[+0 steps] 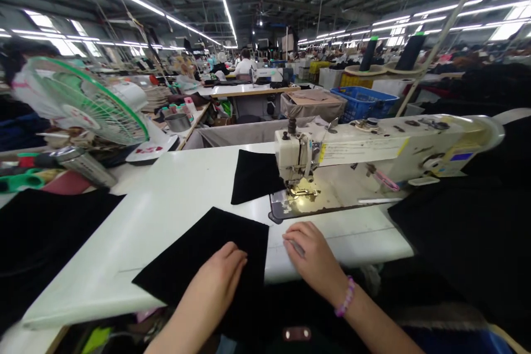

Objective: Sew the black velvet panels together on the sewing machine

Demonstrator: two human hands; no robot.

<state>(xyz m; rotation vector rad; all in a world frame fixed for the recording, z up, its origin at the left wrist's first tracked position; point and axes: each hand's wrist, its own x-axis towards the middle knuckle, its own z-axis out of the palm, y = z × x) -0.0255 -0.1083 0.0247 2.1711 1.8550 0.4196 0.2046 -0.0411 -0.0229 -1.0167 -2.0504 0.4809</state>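
A black fabric piece (199,260) lies on the white table in front of me, its near part dropping past the edge. My left hand (227,268) rests on it with fingers curled together against the cloth. To the right of that piece, my right hand (309,249) is closed above the tabletop. A small grey object shows between its thumb and fingers, too little visible to name. Beyond both hands stands a sewing machine (298,155), its lit needle area over a metal plate. A second black fabric piece (255,176) lies flat just left of the needle.
At the left are a green-rimmed fan (89,99), a metal flask (85,166) and more black fabric (45,227). Dark cloth (464,232) covers the right side. Behind the machine stand a blue basket (363,102) and thread cones (410,52). People work farther back.
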